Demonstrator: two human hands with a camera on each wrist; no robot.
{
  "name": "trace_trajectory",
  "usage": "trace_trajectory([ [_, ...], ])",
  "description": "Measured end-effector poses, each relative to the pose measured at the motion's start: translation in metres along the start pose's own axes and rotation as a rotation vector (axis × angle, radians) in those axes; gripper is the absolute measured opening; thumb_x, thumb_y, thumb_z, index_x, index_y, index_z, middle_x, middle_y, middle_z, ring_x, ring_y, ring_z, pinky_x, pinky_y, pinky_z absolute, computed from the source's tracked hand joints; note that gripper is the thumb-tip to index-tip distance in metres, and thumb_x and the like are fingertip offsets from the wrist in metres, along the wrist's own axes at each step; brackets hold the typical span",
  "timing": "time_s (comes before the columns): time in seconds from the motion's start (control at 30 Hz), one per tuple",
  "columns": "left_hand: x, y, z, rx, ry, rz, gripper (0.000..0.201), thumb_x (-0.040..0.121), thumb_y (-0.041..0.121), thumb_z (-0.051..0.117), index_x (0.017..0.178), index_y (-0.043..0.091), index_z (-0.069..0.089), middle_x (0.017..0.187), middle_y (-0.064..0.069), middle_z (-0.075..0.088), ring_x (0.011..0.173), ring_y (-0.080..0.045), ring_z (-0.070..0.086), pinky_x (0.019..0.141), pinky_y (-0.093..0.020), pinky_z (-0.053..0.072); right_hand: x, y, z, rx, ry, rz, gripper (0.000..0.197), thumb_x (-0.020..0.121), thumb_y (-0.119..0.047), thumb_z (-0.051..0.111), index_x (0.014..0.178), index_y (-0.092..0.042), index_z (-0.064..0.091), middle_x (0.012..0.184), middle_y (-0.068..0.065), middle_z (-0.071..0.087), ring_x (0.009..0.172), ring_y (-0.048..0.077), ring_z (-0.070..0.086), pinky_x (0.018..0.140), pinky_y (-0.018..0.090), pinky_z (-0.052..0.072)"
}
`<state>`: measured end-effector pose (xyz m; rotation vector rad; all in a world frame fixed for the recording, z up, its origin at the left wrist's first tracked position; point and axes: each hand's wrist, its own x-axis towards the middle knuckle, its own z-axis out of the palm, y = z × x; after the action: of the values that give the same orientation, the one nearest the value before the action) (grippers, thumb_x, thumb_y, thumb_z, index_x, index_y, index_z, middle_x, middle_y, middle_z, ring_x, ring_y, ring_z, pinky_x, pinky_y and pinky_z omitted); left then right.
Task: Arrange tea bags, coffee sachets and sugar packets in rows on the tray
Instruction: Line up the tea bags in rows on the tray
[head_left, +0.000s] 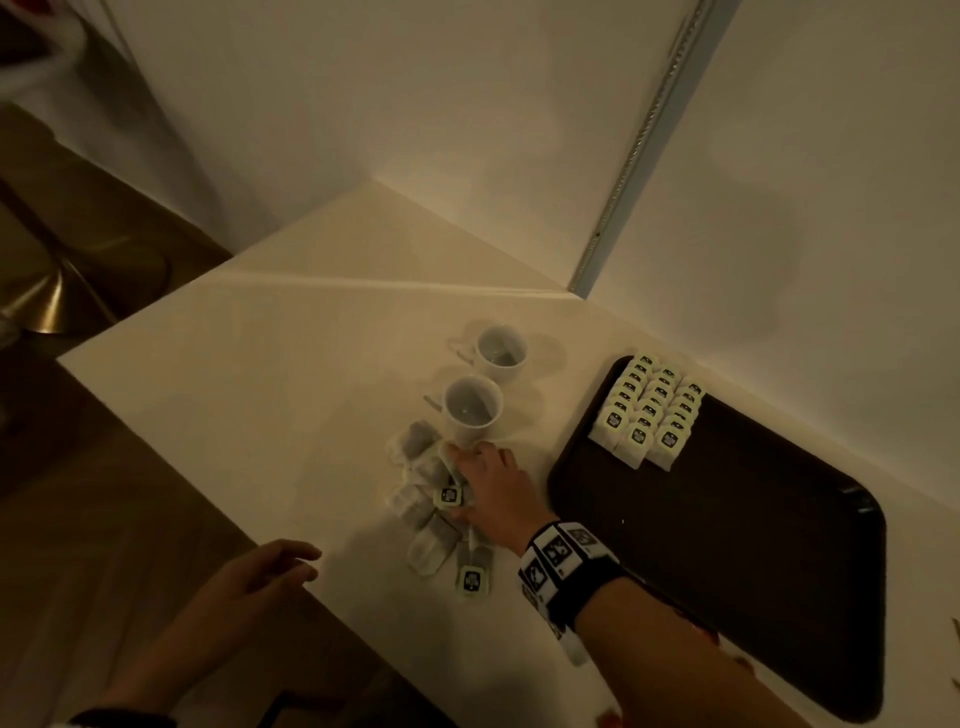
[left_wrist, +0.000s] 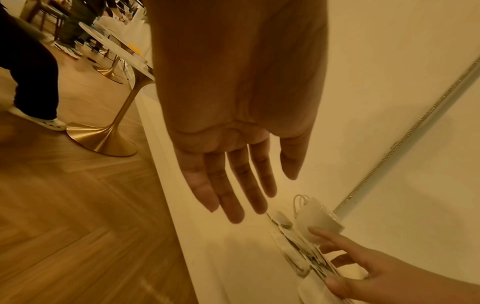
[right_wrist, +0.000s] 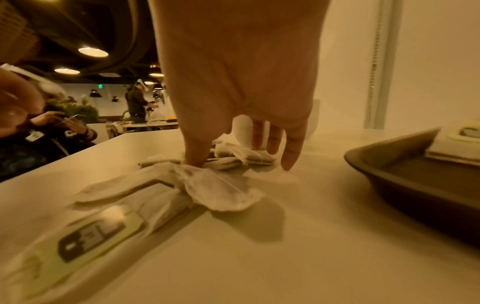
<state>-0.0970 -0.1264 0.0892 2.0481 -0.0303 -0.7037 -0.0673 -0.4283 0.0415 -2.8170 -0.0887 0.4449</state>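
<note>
Left hand (head_left: 260, 577) at table (head_left: 260, 374) edge, beside loose tea bags (head_left: 426, 499).

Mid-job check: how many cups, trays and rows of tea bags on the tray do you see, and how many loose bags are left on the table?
White cups: 2
Dark tray: 1
Rows of tea bags on the tray: 3
Loose tea bags on the table: an overlapping pile, no exact count
Total counted: 6
</note>
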Motion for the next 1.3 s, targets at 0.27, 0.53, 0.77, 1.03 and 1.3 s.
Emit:
trace_trajectory([
  [0.27,-0.009,-0.006,-0.004,-0.046,0.005,-0.021,0.018,0.091,0.015,0.056,0.103,0.024,0.066,0.095,0.001,0.072,0.09,-0.013,0.067,0.079,-0.026,0.051,0.008,-0.015,0.0,-0.176,-0.004,-0.025,0.038,0.096,-0.029,0.04,0.127,-0.007,0.043,0.127,0.022,0.042,0.109,0.038,0.045,0.082,0.046,0.048],
  [0.53,-0.004,-0.002,-0.005,-0.034,-0.011,0.025,0.019,0.091,0.014,0.056,0.103,0.025,0.066,0.093,0.004,0.073,0.091,-0.015,0.065,0.085,-0.041,0.05,-0.001,-0.015,-0.016,-0.169,0.028,0.025,0.033,0.097,-0.02,0.038,0.129,-0.011,0.04,0.124,0.016,0.044,0.108,0.034,0.048,0.083,0.041,0.045],
  [0.77,0.004,0.006,-0.002,-0.031,-0.05,0.054,0.019,0.092,0.015,0.055,0.104,0.025,0.065,0.094,0.002,0.072,0.087,-0.014,0.068,0.085,-0.04,0.053,-0.006,-0.005,-0.027,0.318,0.252,0.156,0.013,0.09,-0.017,0.05,0.097,-0.009,0.056,0.094,0.011,0.056,0.085,0.026,0.055,0.074,0.034,0.044],
  [1.03,0.059,0.102,0.039,-0.144,-0.203,0.259,0.035,0.075,0.049,0.059,0.104,0.03,0.065,0.105,0.002,0.067,0.096,-0.016,0.064,0.082,-0.029,0.051,-0.042,0.012,-0.085,1.68,0.172,0.419,0.013,0.096,-0.009,0.043,0.103,-0.009,0.054,0.104,0.016,0.061,0.087,0.026,0.062,0.061,0.032,0.054],
  [1.3,0.093,0.214,0.122,-0.898,-0.515,0.091,0.031,0.093,0.034,0.048,0.121,0.022,0.054,0.115,-0.004,0.064,0.103,-0.018,0.062,0.084,-0.034,0.052,-0.07,0.012,-0.136,1.651,0.257,0.246,0.017,0.097,-0.008,0.042,0.096,-0.016,0.056,0.089,0.008,0.062,0.074,0.018,0.062,0.057,0.028,0.053],
])
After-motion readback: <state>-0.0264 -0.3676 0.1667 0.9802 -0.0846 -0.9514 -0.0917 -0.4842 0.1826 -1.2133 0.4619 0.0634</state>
